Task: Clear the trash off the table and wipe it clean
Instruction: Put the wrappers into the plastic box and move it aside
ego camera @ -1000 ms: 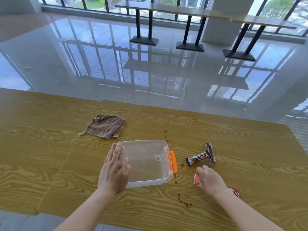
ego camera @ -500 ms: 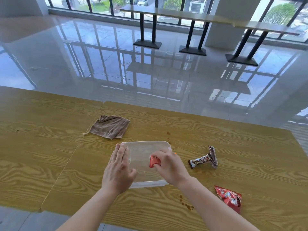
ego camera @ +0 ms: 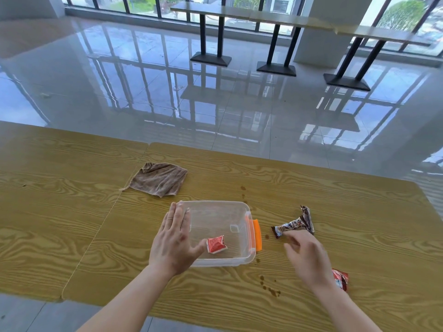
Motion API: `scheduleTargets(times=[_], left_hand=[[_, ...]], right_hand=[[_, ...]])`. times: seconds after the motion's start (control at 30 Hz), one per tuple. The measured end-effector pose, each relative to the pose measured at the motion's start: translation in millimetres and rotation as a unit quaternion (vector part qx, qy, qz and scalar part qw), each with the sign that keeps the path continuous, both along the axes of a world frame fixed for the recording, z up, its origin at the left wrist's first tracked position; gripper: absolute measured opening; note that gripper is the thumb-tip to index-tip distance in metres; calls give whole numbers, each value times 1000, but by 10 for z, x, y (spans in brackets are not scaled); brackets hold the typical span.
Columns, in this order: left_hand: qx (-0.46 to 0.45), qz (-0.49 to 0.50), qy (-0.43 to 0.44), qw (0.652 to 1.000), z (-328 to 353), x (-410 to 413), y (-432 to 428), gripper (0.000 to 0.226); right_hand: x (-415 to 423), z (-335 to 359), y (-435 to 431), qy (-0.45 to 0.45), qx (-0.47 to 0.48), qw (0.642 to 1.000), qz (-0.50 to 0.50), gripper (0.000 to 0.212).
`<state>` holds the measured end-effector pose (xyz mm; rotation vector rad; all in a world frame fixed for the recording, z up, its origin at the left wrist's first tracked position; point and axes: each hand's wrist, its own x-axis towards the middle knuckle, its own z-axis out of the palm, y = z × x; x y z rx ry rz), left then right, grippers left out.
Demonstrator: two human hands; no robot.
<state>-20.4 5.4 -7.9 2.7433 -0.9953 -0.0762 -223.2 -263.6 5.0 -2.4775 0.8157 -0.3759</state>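
Note:
A clear plastic box [ego camera: 239,207] with an orange latch stands on the wooden table [ego camera: 347,212]. A small red wrapper [ego camera: 216,244] lies inside it. My left hand [ego camera: 173,240] rests flat on the box's left side. My right hand [ego camera: 305,256] hovers with fingers apart, empty, just below a brown twisted wrapper [ego camera: 294,224] right of the box. A red packet [ego camera: 340,279] lies partly hidden behind my right wrist. A brown cloth [ego camera: 159,179] lies up and left of the box.
Brown spill drops mark the table above the box [ego camera: 243,189], by the latch [ego camera: 266,236] and near the front edge [ego camera: 269,287]. A seam [ego camera: 100,232] joins this table to another on the left. Beyond lies a glossy tiled floor with high tables.
My right hand picked up the small red wrapper, carried it left over the box, let it go inside, and moved back right toward the brown wrapper. My left hand stayed on the box.

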Motion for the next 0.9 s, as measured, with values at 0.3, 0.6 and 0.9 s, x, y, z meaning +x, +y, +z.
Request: scheduleTargets(times=[0.3,0.6,0.9], left_hand=[[9,-1,2,1000,7,-1,-13,102],[13,4,3,1000,23,-3,-7,99],[-28,13,14,999,-11,-5,-20,83]], right_hand=[[-640,-384,-468,361,10,930,-70,74],[-694,-680,-483,337,-18,936,-102,40],[-165,153,-208,10,48,998,-41,22]])
